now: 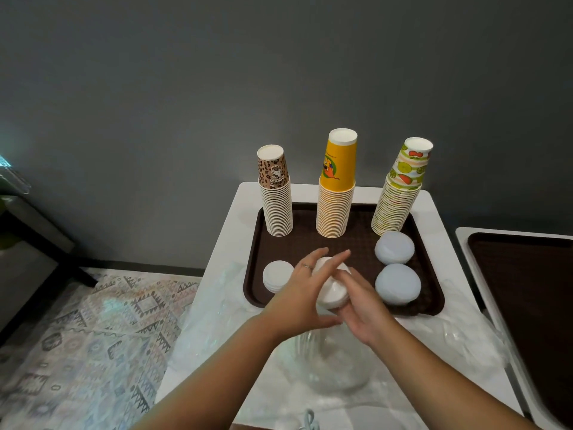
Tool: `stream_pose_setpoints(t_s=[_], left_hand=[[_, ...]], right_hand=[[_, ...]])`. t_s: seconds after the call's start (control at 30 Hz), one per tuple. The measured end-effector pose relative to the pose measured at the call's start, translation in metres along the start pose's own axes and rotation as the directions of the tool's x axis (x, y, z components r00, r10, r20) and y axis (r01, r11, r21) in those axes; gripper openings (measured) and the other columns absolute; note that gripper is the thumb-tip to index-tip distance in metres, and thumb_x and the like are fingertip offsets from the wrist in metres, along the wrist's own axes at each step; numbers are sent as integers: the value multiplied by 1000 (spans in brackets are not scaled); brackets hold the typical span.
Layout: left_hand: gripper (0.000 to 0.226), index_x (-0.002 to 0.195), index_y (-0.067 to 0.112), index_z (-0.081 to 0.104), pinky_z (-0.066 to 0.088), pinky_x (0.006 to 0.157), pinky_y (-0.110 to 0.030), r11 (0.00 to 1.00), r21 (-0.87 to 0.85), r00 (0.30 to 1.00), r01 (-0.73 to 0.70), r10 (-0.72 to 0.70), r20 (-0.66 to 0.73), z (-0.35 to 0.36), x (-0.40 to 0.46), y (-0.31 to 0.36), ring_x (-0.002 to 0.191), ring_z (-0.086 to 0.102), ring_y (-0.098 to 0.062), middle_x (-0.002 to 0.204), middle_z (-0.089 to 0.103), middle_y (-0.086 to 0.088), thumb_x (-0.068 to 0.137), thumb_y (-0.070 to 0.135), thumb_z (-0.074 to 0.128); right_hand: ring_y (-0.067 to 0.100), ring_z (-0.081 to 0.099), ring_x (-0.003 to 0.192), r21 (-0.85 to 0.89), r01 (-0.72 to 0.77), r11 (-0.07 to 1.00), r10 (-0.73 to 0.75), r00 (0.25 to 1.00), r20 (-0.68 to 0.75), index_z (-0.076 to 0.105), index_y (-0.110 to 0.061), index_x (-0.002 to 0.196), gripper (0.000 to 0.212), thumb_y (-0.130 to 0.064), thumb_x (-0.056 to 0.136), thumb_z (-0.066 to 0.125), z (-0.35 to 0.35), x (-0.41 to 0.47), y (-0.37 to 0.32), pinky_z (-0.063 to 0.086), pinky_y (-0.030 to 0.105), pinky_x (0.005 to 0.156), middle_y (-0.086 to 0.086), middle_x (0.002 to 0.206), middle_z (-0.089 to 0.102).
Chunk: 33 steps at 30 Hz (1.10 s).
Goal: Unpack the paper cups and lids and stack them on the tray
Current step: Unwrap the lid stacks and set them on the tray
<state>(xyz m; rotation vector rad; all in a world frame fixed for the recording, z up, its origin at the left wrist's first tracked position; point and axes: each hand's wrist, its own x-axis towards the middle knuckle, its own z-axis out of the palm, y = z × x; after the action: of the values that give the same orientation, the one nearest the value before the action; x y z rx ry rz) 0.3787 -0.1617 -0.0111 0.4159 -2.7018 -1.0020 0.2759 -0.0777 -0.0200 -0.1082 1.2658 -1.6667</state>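
A brown tray (356, 243) on a white table holds three upside-down cup stacks: leopard-print (275, 193), yellow (336, 187) and fruit-patterned (400, 190). A short white lid stack (277, 276) lies at the tray's front left, and two bluish lid stacks (394, 247) (397, 283) lie at the right. My left hand (302, 293) and my right hand (364, 301) press with straight fingers on either side of a white lid stack (331, 293) at the tray's front middle. A clear plastic sleeve (328, 358) trails from that stack toward me.
Crumpled clear plastic wrapping (465, 333) lies on the table around the tray's front and sides. A second brown tray (533, 290) sits on another table at the right. A patterned rug (93, 330) covers the floor at the left. A grey wall stands behind.
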Motion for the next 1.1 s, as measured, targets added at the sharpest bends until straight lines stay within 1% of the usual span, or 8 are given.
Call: stream_pose_setpoints(t_s=[0.1,0.2,0.3,0.43,0.6,0.8,1.0,1.1], left_hand=[[81,139,29,41,40,101,-25,997,-23,996,70,-71,-57,-8,4,-12,120,42,-6,133,43,3,69,29,81],[76,131,30,45,35,91,-16,987,-53,982,150,-155,-104,-19,4,-21,113,42,-2,125,48,10,66,31,83],[76,128,36,44,38,86,-19,964,-102,954,246,-259,-151,-28,2,-30,106,46,-5,120,50,13,63,36,84],[75,125,36,46,48,88,-27,935,-173,928,311,-337,-156,-35,0,-44,108,51,-8,119,55,13,61,37,85],[70,122,35,49,53,88,-27,874,-322,896,364,-423,-134,-42,-2,-57,107,55,-11,115,57,16,63,32,86],[65,120,38,49,55,87,-31,811,-407,870,421,-488,-72,-45,3,-72,107,55,-12,111,55,19,65,30,85],[67,126,34,48,49,97,-43,767,-431,849,476,-529,-4,-52,19,-92,113,53,-19,119,55,8,69,32,83],[68,130,31,45,46,101,-40,765,-411,840,495,-543,0,-60,33,-99,116,50,-18,124,52,6,72,31,80]], right_hand=[[27,64,103,-3,-55,998,55,998,36,56,-9,122,28,-17,95,52,10,5,-2,51,41,83,16,113,67],[26,63,108,18,-131,991,127,983,136,58,-11,122,32,-28,98,47,18,11,-5,50,42,91,12,115,68],[25,62,112,7,-173,985,169,967,192,56,-13,125,36,-33,100,41,23,18,-4,49,43,96,11,118,67],[25,63,110,-23,-164,986,165,966,197,54,-15,127,32,-28,101,40,31,27,1,52,41,91,11,119,66],[28,65,107,-7,-203,979,202,966,163,50,-13,132,37,-30,101,39,38,42,9,56,42,80,15,121,64],[30,64,108,-49,-200,979,205,966,160,54,-15,128,36,-35,99,44,42,59,15,52,51,92,14,120,65],[28,61,109,-61,-152,986,148,986,-76,52,-10,130,33,-19,99,47,45,82,20,54,44,86,13,121,62],[28,58,113,-60,-133,989,121,977,-178,51,-11,130,32,-20,99,47,44,92,21,53,40,84,11,125,58]])
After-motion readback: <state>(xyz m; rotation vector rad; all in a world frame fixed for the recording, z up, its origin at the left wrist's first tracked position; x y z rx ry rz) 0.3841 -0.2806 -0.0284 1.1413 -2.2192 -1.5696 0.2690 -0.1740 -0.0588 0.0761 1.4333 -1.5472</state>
